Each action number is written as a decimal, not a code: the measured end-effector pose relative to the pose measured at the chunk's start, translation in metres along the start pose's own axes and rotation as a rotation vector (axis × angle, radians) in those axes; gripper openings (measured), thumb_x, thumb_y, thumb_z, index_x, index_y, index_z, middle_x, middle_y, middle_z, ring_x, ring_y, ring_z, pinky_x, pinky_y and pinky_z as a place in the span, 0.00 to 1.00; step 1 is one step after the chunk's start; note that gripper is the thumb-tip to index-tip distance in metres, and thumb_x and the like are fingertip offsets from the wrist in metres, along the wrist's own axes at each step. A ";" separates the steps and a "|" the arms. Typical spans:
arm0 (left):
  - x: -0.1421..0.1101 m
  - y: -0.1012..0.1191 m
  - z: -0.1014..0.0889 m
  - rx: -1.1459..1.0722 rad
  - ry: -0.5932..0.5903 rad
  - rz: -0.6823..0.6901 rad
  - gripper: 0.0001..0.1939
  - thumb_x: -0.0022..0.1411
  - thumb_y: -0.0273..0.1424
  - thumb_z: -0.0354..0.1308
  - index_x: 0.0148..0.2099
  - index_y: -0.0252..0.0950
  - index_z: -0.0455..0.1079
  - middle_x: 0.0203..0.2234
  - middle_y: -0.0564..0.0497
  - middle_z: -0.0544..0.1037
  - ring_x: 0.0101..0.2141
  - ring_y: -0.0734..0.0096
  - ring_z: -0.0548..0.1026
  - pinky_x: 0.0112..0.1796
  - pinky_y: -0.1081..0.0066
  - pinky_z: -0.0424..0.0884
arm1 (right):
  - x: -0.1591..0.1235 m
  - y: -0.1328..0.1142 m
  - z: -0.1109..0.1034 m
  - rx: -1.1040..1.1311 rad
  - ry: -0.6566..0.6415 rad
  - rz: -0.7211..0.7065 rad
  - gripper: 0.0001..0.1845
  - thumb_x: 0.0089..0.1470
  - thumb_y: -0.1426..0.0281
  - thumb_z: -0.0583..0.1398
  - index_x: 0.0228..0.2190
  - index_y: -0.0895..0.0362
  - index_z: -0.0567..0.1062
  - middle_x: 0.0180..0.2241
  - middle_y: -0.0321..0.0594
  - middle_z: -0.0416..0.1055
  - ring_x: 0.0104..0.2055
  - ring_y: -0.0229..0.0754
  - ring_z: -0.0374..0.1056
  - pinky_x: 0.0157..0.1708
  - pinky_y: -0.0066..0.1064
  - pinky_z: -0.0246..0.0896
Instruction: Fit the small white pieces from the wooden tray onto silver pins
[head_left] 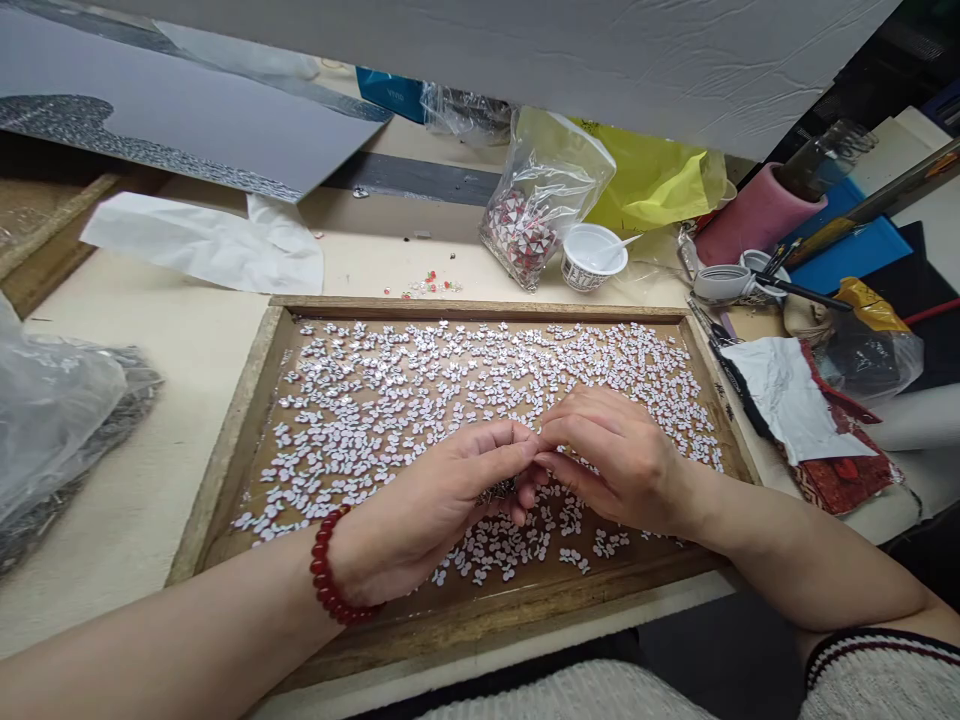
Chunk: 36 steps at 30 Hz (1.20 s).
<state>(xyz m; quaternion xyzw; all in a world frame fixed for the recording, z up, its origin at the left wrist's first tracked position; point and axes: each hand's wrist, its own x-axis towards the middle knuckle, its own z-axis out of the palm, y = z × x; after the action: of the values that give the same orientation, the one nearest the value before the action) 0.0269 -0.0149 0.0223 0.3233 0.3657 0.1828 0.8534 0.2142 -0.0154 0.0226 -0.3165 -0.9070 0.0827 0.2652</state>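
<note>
My left hand (457,490), a red bead bracelet (322,575) at its wrist, is curled around a clump of thin, dark metal pins (499,490). Its thumb and index finger meet the fingertips of my right hand (611,455), which are pinched together. Whatever lies between those fingertips is too small to make out. Both hands are above a shallow wooden-framed tray (217,440). Many small, white, bow-like pieces (360,430) with some reddish edges are spread over its brown base. My hands and forearms hide part of the tray.
A plastic bag of metal pins (90,440) lies left. Behind the tray are a bag of red-and-white pieces (525,220), a white cup (592,257), and white paper (202,245). A pink roll (757,215) and a red patterned cloth (847,480) are at right.
</note>
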 end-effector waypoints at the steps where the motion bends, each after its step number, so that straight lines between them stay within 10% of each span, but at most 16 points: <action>1: 0.000 0.000 0.000 -0.001 -0.002 0.002 0.11 0.62 0.36 0.55 0.33 0.33 0.66 0.28 0.52 0.67 0.31 0.73 0.64 0.34 0.70 0.61 | 0.000 0.000 0.000 0.002 0.001 0.000 0.05 0.57 0.73 0.55 0.32 0.61 0.70 0.30 0.43 0.73 0.35 0.38 0.68 0.35 0.33 0.65; 36: 0.001 -0.004 -0.001 -0.008 0.007 0.012 0.09 0.62 0.34 0.55 0.34 0.33 0.65 0.27 0.53 0.67 0.30 0.74 0.64 0.33 0.72 0.62 | 0.000 0.001 -0.001 0.033 0.011 0.015 0.05 0.56 0.74 0.57 0.30 0.63 0.71 0.28 0.45 0.73 0.33 0.39 0.67 0.32 0.33 0.64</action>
<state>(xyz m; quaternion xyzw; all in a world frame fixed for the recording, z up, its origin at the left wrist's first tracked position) 0.0271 -0.0162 0.0186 0.3214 0.3658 0.1905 0.8524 0.2149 -0.0150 0.0228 -0.3191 -0.9018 0.0977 0.2746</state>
